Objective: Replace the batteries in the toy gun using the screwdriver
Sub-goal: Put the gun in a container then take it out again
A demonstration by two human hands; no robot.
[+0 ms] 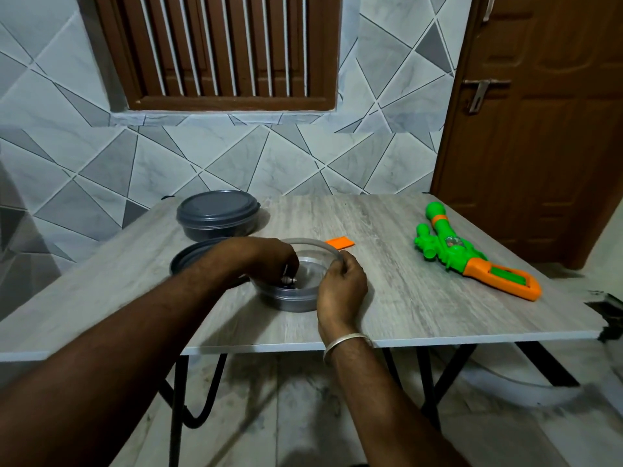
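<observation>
My left hand (269,261) fingers pinch a battery (289,280) in the bowl (303,299); right hand (340,284) clamps its rim. A slip could roll it off the worktop (421,298) front edge.

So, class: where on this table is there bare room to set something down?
Free: the stretch between the open bowl and the toy gun, and the table's near left corner. Crowded: around both hands, the loose lid and the closed container.

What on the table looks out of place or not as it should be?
The toy gun lies with its battery compartment open, and the orange cover lies apart from it, behind the open container. That container's dark lid is off, lying beside it. These seem part of the job. Nothing looks spilled or broken.
</observation>
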